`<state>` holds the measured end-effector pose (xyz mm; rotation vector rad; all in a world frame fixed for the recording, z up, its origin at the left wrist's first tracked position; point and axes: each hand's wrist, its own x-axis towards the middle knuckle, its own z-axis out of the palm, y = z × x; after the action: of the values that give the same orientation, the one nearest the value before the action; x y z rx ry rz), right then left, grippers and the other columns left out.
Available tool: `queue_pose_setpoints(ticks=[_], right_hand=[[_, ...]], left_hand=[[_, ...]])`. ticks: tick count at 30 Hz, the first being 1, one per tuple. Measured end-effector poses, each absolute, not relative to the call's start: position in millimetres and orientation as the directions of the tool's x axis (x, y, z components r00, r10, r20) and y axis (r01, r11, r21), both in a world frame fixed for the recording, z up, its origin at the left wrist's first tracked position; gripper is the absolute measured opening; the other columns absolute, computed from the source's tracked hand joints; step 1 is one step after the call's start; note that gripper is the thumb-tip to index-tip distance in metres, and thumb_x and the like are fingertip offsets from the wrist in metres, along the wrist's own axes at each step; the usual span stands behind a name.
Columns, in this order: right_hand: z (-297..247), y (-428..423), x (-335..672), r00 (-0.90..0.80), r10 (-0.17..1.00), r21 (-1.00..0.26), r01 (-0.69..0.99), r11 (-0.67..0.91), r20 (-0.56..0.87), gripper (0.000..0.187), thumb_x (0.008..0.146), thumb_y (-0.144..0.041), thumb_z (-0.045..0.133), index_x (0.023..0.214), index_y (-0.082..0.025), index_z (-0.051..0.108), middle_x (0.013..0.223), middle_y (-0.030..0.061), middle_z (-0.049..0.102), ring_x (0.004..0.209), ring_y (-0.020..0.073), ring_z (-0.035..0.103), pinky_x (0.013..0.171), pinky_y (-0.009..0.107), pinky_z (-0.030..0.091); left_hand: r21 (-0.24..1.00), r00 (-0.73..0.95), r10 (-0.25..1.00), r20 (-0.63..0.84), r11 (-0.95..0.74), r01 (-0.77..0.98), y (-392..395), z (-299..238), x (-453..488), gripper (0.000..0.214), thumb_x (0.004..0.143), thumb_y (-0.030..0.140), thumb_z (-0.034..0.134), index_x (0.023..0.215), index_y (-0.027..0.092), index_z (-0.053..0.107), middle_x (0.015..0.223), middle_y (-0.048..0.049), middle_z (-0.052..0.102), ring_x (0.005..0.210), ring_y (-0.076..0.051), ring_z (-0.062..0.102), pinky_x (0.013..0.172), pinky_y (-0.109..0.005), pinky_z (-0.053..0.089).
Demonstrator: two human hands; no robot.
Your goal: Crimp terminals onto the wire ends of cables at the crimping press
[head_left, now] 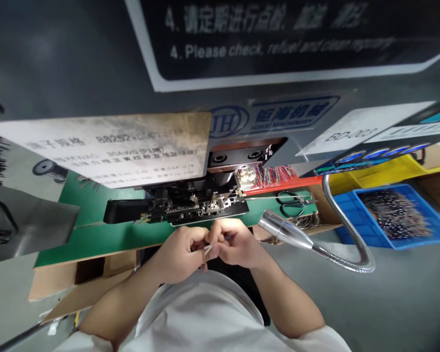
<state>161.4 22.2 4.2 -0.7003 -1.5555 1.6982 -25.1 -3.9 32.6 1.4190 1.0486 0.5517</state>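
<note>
My left hand (pixel 185 253) and my right hand (pixel 236 242) meet just in front of the green table edge, fingers closed in a pinch and touching. A thin pale wire-like piece (pixel 207 248) shows between the fingertips; most of it is hidden by my fingers. Directly beyond my hands stands a crimping machine, its metal tooling (pixel 214 203) lit from above. Neither hand touches the tooling.
A lamp (pixel 286 230) on a bendable metal neck juts out right of my hands. Black-handled scissors (pixel 293 203) lie on the green table (pixel 132 239). Colourful wires (pixel 275 176) fill a red tray behind. A blue bin (pixel 392 242) at right holds wire bundles.
</note>
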Motion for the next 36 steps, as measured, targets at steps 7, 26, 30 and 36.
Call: queue_pose_setpoints(ticks=[7,26,30,36], right_hand=[[11.9,17.5,151.0,-0.362,0.932,-0.99,-0.136,-0.037,0.015,0.026,0.088,-0.043,0.066,0.082,-0.02,0.056,0.059,-0.0058,0.043,0.049,0.0093,0.04,0.046,0.021,0.039],[3.0,19.0,137.1,-0.044,0.989,-0.989,0.015,0.145,0.144,0.015,0.091,-0.031,0.061,0.08,-0.02,0.06,0.055,-0.0056,0.046,0.049,0.011,0.045,0.05,0.023,0.042],[0.5,16.5,136.4,-0.039,0.992,-0.993,0.004,0.118,0.118,0.012,0.09,-0.029,0.062,0.083,-0.021,0.058,0.056,-0.0058,0.047,0.048,0.0107,0.044,0.049,0.023,0.041],[-3.3,18.9,137.3,0.026,0.958,-0.945,0.176,0.277,0.286,0.008,0.086,-0.021,0.063,0.094,-0.02,0.067,0.063,-0.0023,0.056,0.051,0.0115,0.047,0.054,0.026,0.046]], left_hand=[[0.958,0.37,0.907,-0.203,0.263,-0.118,-1.7,24.0,-17.6,0.026,0.089,0.042,0.066,0.089,0.017,0.06,0.068,0.0014,0.063,0.053,-0.01,0.063,0.048,-0.018,0.049],[0.996,0.102,0.995,-0.021,0.03,-0.086,-10.9,-14.0,8.6,0.015,0.095,0.033,0.06,0.091,0.019,0.057,0.059,0.0062,0.055,0.048,-0.006,0.048,0.048,-0.016,0.038],[0.999,0.076,0.997,-0.008,0.01,-0.033,-13.1,-16.5,9.7,0.015,0.094,0.034,0.06,0.092,0.019,0.058,0.063,0.005,0.057,0.051,-0.007,0.049,0.05,-0.016,0.04],[0.99,0.046,0.999,0.02,-0.027,0.142,-10.4,-15.4,10.4,0.016,0.095,0.036,0.058,0.098,0.02,0.061,0.074,0.0015,0.065,0.058,-0.009,0.056,0.053,-0.017,0.043]])
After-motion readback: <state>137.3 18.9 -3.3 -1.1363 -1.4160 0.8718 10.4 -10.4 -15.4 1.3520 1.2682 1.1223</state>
